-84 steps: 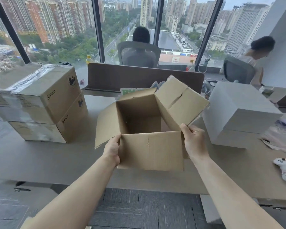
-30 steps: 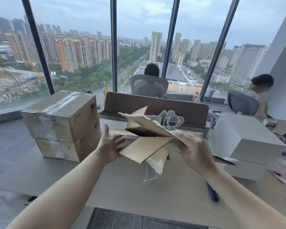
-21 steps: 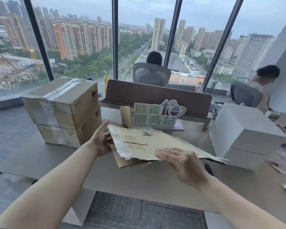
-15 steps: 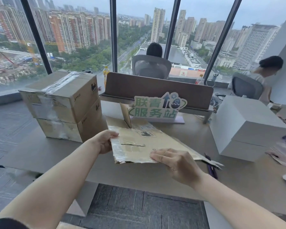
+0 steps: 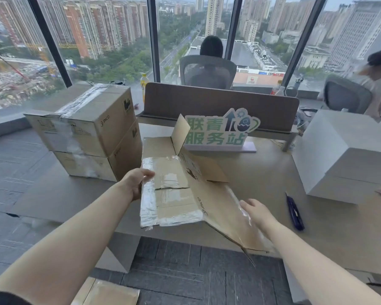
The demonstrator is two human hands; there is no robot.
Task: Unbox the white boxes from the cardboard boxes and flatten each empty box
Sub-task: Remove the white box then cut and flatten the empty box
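Flattened tape-covered brown cardboard box [image 5: 180,190] lies at desk centre, hanging over the near edge. Left hand [image 5: 136,182] pinches its 9 o'clock edge; right hand [image 5: 256,213] presses flat, fingers straight, at 4 o'clock. Likely light, floppy, tape slick: grip bare edges.

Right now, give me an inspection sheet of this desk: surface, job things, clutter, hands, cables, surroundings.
Surface: grey desk, with a brown divider panel at the back.
Job's things: flattened cardboard box lying on the near edge, one flap upright; two taped cardboard boxes stacked at left; two white boxes stacked at right.
Clutter: green sign behind the flat box; blue pen-like tool to the right.
Hands: left hand has a grip on the flat box's left edge; right hand rests open on its right part.
Cables: nothing seen clearly.
Surroundings: two seated people beyond the divider, office chairs, windows over a city.
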